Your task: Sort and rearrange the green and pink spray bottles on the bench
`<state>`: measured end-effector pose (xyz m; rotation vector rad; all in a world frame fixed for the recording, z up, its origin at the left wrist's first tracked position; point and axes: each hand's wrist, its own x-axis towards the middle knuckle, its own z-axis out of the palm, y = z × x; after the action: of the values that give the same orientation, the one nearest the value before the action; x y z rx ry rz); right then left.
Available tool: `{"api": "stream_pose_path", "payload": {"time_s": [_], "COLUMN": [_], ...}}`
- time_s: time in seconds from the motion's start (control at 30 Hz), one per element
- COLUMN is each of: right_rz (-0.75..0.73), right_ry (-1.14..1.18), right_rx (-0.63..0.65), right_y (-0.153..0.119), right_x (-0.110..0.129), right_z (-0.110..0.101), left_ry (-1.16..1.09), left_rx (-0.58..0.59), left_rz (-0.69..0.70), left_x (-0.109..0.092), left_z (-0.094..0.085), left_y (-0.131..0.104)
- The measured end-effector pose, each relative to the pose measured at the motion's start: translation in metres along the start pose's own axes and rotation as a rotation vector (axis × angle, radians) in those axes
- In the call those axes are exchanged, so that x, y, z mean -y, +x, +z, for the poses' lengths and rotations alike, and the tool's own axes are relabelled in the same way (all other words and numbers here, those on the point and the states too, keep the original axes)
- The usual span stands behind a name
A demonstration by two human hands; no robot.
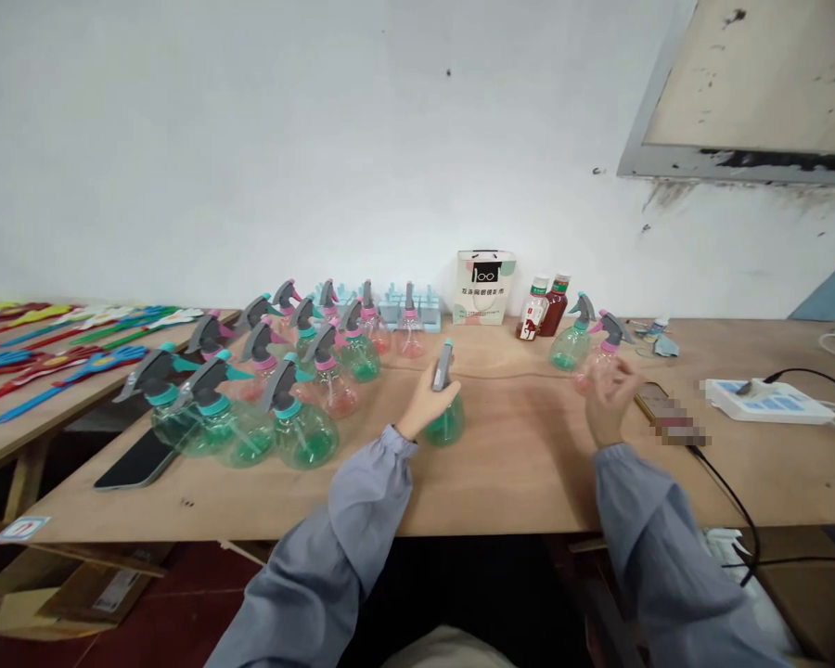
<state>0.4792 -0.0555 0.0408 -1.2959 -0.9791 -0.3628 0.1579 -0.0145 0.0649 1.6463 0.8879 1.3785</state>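
A spray bottle (446, 425) with a clear green body and grey trigger head stands upright near the middle of the table. My left hand (430, 401) is wrapped around its neck and upper body. To the right, my right hand (609, 394) is raised with loosely bent fingers apart, and nothing shows in it. It overlaps a pink spray bottle (607, 345) behind it; whether they touch I cannot tell. Beside that one stands a green spray bottle (571, 347). On the left, several green and pink spray bottles (306, 436) stand in a close group.
A paper bag (485, 289) and two red-brown bottles (533, 311) stand by the wall. A phone (668, 413) with a cable and a white power strip (769, 401) lie right. Another phone (135, 461) lies left. Colourful hand-shaped sticks (76, 380) cover the neighbouring table.
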Motion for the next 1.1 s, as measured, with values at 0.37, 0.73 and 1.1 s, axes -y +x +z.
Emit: {"api": "stream_pose_path", "payload": {"time_s": [0.37,0.73,1.1], "right_rz": [0.083,-0.118,0.126], "right_ry": [-0.060,0.035,0.273], "right_rx": [0.229,0.486,0.626], "right_y": [0.069,0.006,-0.049], "right_x": [-0.082,-0.013,0.039], "right_z": [0.024,0.065,0.090], "left_ry": [-0.163,-0.607,-0.593], "left_rx": [0.141,0.124,0.123], "left_rz": [-0.080,-0.336,-0.333], "left_x": [-0.012,0.007,0.018], "left_z": [-0.039,-0.048,-0.044], "left_y": [0.016,0.015,0.014]}}
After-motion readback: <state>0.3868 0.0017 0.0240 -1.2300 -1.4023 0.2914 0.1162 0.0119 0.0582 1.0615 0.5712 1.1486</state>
